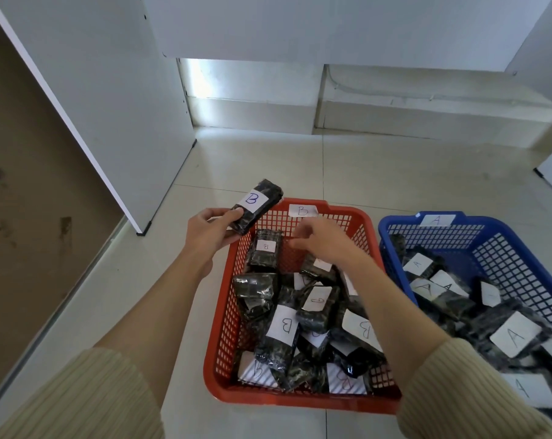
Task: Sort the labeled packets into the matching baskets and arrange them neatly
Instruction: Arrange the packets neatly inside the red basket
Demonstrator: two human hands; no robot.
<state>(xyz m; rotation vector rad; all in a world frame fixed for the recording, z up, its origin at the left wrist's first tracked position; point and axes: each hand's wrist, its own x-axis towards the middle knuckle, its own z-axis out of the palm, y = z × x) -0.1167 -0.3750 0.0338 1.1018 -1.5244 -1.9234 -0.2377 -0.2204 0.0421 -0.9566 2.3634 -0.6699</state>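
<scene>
Black crinkled film wraps the packet (256, 205) that the left hand (213, 231) holds by its near end, fingers and thumb pinched around it, so the white sticker with a handwritten B faces up and can be read. It hangs in the air just past the 10 o'clock corner of the red basket (219, 327), outside the rim, tilted with its far end pointing toward 1 o'clock. Holding it there probably keeps it out of the way while room is made for it inside.

Over the far half of the same basket, the right hand (323, 240) reaches in with fingers loosely curled; whether it grips anything I cannot tell, since the fingertips are blurred. It sits just beside an upright packet (266, 248) standing against the far left wall, likely the start of a tidy row.

A white B tag (302, 211) on the far rim at 12 o'clock matches the held label, so this is the right basket. Its contents lie in a jumbled heap (306, 321), labels facing every way, so the sorting looks largely done here and the neat arranging is not.

At 3 o'clock the blue basket (502, 245), tagged A (436, 220), holds A-labelled packets (515, 334), also loose. Both baskets rest on the pale tiled floor (347, 172).
</scene>
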